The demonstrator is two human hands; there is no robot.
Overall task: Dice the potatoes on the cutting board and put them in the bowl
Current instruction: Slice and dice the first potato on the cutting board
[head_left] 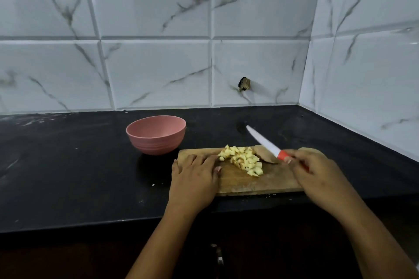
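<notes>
A wooden cutting board (240, 184) lies on the black counter. A heap of diced potato (243, 159) sits on its far half, with an uncut brown potato piece (263, 154) just right of the heap. My left hand (195, 173) rests flat on the board's left end, fingers straight, fingertips near the dice. My right hand (317, 173) grips the red handle of a white-bladed knife (264, 141), its blade raised and pointing up-left over the uncut piece. A pink bowl (156, 135) stands behind the board's left end; its inside is hidden from this angle.
The black counter (68, 165) runs left, with its front edge near my forearms. Marble-tiled walls close in behind and on the right. Another brownish potato (311, 150) shows behind my right hand at the board's far right. A cabinet handle (218, 257) is below.
</notes>
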